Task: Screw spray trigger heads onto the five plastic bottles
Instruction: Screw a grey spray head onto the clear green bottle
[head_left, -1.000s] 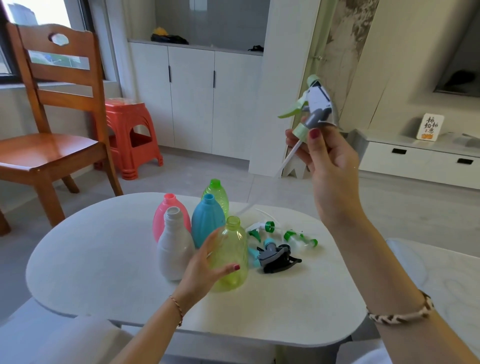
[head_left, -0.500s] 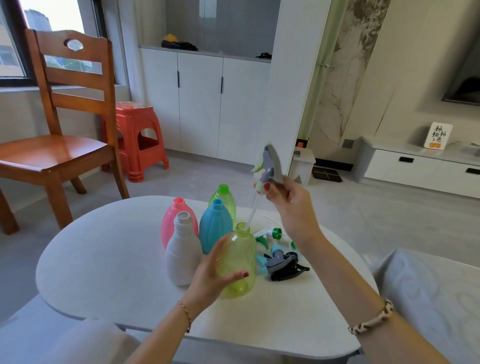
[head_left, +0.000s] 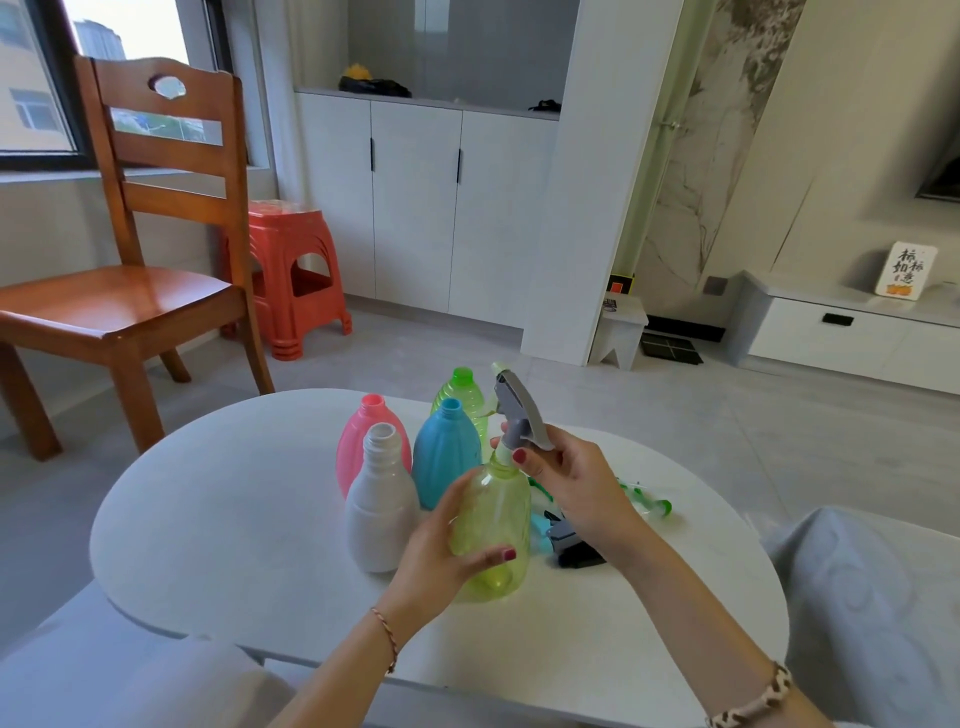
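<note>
White oval table (head_left: 234, 519) in a living room, cabinets at 12, wood chair (head_left: 130, 291) and red stool (head_left: 291, 275) at 10.

Left hand (head_left: 441, 551) is wrapped round the body of the lime bottle (head_left: 493, 525), thumb in front, fingers behind, bottle standing on the table. Right hand (head_left: 571, 478) pinches the grey trigger head (head_left: 517, 415) at its collar, head sitting on the lime bottle's neck, nozzle pointing to 12. Whether the thread has caught yet, can't tell. Judging by that, bottle one of five is in hand.

Risks:
- Head leans a bit toward 11. If the collar starts crooked, it'll cross-thread or jam.
- Thin clear bottle: squeezing hard to resist the twist could buckle it and let it spin in the palm.
- Dip tube isn't clearly visible inside; if kinked at the neck, the collar won't seat.

Around:
- White bottle (head_left: 382, 504) just beside the left hand at 9; blue bottle (head_left: 447, 452) right behind the lime one; pink bottle (head_left: 363, 441) at 10; green bottle (head_left: 462, 395) furthest back. All four open-necked.
- Spare heads (head_left: 571, 545) piled at 3, partly hidden under the right wrist; count unclear.
- Cluster is tight: twisting elbows or the lever swinging round could knock the blue or white bottle over. Pulling the lime bottle toward 6 would clear it.
</note>
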